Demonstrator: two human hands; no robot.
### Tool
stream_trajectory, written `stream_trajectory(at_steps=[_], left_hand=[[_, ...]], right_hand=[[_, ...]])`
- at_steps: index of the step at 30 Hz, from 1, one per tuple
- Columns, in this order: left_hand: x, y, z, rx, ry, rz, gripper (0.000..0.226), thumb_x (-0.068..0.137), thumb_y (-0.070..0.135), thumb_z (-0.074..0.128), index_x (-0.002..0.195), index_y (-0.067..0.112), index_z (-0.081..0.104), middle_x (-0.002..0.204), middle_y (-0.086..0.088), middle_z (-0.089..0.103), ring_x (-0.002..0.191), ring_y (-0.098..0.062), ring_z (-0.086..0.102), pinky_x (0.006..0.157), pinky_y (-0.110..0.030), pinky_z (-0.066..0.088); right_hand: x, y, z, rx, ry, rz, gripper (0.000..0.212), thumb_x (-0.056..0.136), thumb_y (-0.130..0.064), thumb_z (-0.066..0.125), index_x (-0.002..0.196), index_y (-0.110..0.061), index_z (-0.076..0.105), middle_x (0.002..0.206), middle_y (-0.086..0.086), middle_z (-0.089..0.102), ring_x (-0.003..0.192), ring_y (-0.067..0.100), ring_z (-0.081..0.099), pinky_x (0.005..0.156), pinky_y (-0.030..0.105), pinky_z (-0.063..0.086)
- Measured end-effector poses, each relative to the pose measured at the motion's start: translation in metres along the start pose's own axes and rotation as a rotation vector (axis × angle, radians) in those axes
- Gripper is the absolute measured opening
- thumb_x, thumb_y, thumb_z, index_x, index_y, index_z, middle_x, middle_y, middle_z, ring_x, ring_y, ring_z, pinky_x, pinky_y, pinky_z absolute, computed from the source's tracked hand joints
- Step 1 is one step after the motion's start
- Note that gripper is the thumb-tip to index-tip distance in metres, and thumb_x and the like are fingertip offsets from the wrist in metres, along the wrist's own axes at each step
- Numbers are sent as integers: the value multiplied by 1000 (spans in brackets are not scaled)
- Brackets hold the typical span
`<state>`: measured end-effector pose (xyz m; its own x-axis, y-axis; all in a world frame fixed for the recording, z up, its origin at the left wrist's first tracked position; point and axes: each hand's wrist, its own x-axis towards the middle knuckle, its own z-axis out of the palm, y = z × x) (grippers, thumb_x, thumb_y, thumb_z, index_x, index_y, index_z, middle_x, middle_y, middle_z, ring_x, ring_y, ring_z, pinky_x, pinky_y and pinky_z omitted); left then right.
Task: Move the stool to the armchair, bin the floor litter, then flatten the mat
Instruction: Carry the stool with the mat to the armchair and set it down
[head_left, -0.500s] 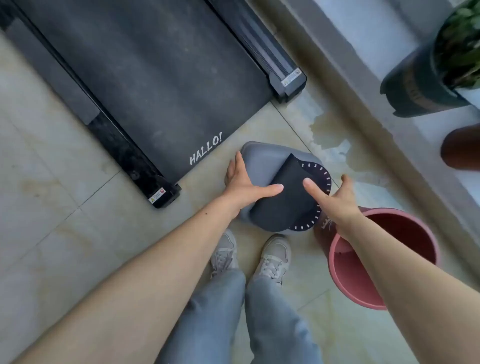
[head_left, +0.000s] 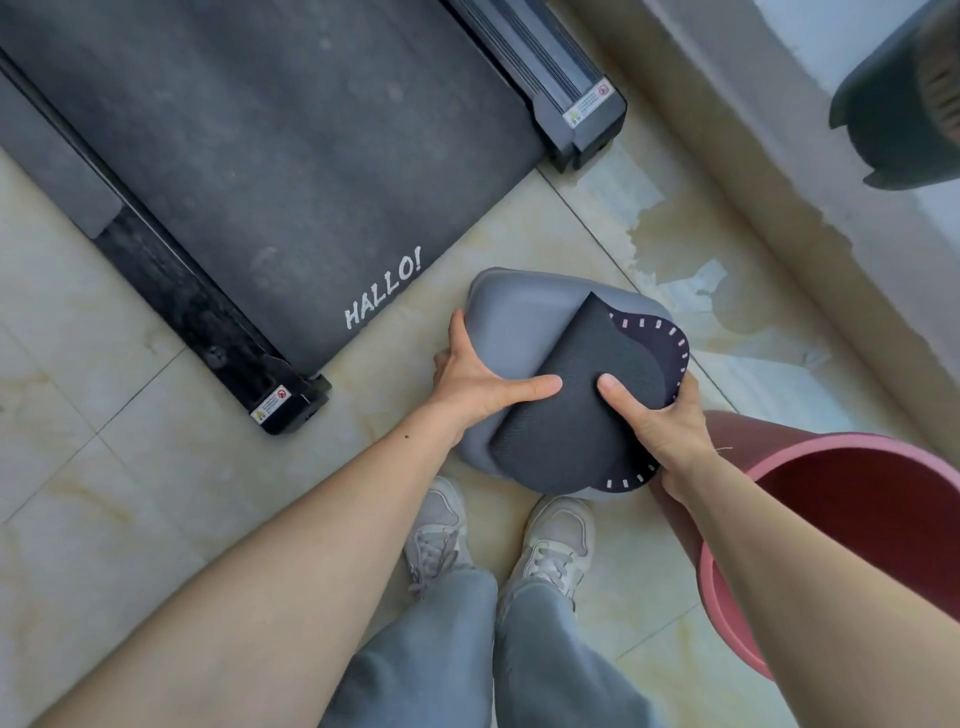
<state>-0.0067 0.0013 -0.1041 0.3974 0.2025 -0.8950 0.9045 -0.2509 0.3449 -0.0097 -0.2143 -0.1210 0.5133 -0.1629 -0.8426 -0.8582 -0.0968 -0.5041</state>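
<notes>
Stool (head_left: 511, 322) legs hidden under its grey seat | folded pad (head_left: 571, 405) runs lower-left to upper-right | left hand (head_left: 475, 387) and right hand (head_left: 657, 421) both grasp the seat's edges

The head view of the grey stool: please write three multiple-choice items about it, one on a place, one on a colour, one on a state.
1. Where does the bucket stand in relation to the stool?
A. on the person's right of it
B. on the treadmill
C. behind the shoes

2. What colour is the bucket?
A. yellow
B. pink
C. white

3. How does the dark mat lie on the stool?
A. flat
B. rolled into a tube
C. folded over, its stitched edge showing

Answers:
1 A: the bucket stands on the floor just beyond the right hand, beside the stool.
2 B: its rim and wall are pink.
3 C: the mat is doubled over, with pale stitches along the uncovered edge; the left hand grips the stool's other side.
</notes>
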Motion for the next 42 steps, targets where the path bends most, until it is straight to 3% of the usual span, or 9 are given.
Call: stream_trajectory(at_steps=[8,11,15,20,28,32,37,42], left_hand=[[-30,15,-19,-53,30,9,148,23,65,85,145,49,4,148,-3,28,138,-22,31,112,-46,33],[-63,34,-38,-78,48,39,147,21,65,85,145,47,7,147,-1,31,137,-21,32,112,-46,34],[-109,61,-67,-123,63,100,145,22,62,86,146,39,15,146,1,36,137,-20,35,113,-44,34],[-183,96,-110,-141,99,124,142,28,60,89,146,40,13,146,5,36,136,-19,34,113,-44,33],[-313,145,-176,-254,98,135,151,18,65,89,146,42,12,149,2,36,135,-19,40,111,-44,37],[-374,161,-207,-306,121,147,152,17,66,89,146,43,13,148,4,37,135,-19,40,111,-44,37],[-435,163,-233,-371,187,193,146,21,62,91,145,38,19,139,10,46,128,-15,47,108,-40,41],[-494,151,-253,-442,241,200,150,18,66,90,146,41,16,148,8,39,134,-17,42,111,-43,38]], right_hand=[[-20,-25,4,26,-24,-31,91,58,-38,93,135,-27,45,119,-12,65,104,6,65,82,28,54],[-50,-52,3,28,-43,-55,89,61,-38,91,135,-27,43,116,-15,63,100,0,63,75,21,52],[-93,-93,2,10,-70,-72,85,62,-38,90,131,-28,42,112,-17,63,99,0,63,80,24,52],[-162,-156,-1,-25,-86,-112,83,62,-41,90,127,-33,39,109,-21,59,96,-5,59,73,18,48],[-287,-260,-4,-193,-91,-196,109,44,-62,87,136,-28,39,126,-7,58,115,15,59,103,40,49],[-348,-303,-4,-257,-108,-222,104,39,-68,83,127,-32,39,126,-6,56,117,19,57,104,44,48],[-412,-334,0,-354,-109,-269,117,41,-72,79,141,-30,34,135,-2,52,126,21,52,107,44,44],[-470,-355,5,-444,-167,-297,121,43,-73,77,146,-30,30,140,2,49,130,25,49,109,45,42]])
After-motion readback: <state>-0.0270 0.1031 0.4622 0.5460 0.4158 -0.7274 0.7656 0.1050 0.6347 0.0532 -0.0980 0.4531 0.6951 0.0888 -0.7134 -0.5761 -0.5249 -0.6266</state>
